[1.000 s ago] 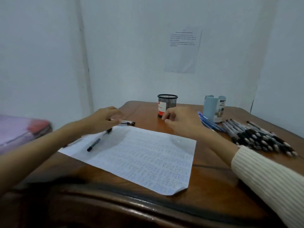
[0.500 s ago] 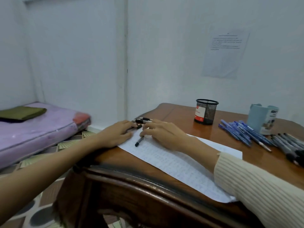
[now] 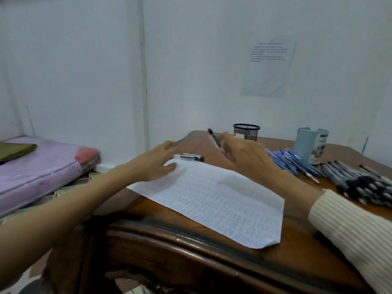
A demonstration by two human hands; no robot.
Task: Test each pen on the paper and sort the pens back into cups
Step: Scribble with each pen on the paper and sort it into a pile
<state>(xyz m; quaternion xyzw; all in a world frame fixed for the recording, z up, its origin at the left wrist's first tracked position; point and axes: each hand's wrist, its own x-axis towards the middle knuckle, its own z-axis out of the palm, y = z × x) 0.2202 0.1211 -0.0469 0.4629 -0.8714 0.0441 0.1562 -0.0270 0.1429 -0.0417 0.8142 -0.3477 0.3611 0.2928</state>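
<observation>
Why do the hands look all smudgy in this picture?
Head view: the left hand and the right hand holding a pen are smeared, probably from moving fast; the writing on the paper is too soft to read; the mesh cup looks sharper.

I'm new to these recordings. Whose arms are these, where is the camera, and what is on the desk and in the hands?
There is no machine here: a person wears one wide-angle camera on the head, so the picture looks forward and down at their own arms. The right hand pinches a pen, its dark end pointing up. The left hand, fingers spread, is at the far corner of the written-on paper; it is blurred, so contact is unclear. On the wooden table lie loose pens beyond the paper, a pile of blue pens, a pile of black-and-grey pens, a black mesh cup and a light blue cup.
</observation>
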